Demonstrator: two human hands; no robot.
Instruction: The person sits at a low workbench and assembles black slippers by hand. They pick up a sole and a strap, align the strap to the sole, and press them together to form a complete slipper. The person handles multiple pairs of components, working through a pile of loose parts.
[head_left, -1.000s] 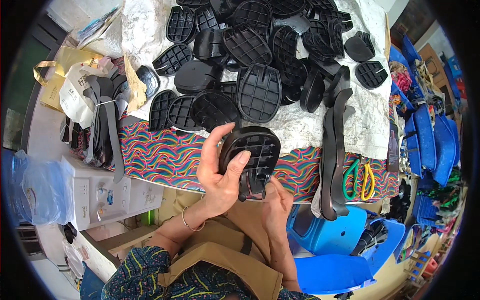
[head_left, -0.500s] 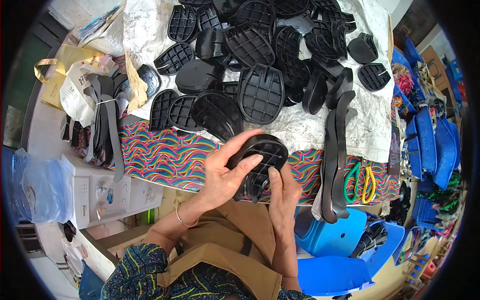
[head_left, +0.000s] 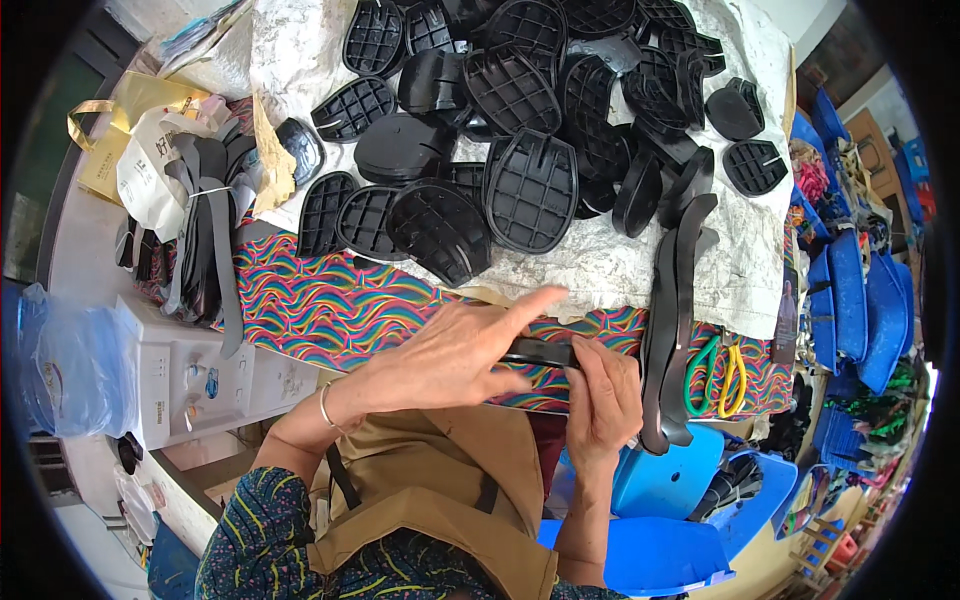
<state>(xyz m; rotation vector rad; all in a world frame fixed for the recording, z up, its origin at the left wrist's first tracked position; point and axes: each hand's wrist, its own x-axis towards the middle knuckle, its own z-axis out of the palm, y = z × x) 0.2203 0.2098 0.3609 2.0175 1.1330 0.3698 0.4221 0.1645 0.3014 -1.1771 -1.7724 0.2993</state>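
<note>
Edgewise, black sole piece (head_left: pixel 540 352) between both grips

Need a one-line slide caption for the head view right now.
Both hands, left hand and right hand, grip a black plastic piece edge-on over a rainbow-striped cloth, below a heap of similar pieces.

— What is being held?

— A flat black moulded plastic piece (head_left: pixel 540 352), seen nearly edge-on, so only its thin dark rim shows.

— Where does it lie?

— Low in the middle of the view, above the rainbow-striped wavy cloth, just in front of the person's body.

— How is it held?

— Level, between both hands: the left hand (head_left: pixel 455 355) lies over it from the left, fingers stretched across its top, and the right hand (head_left: pixel 603 395) grips its right end.

— Can its ribbed face be seen?

— No, the hands cover most of it.
</note>
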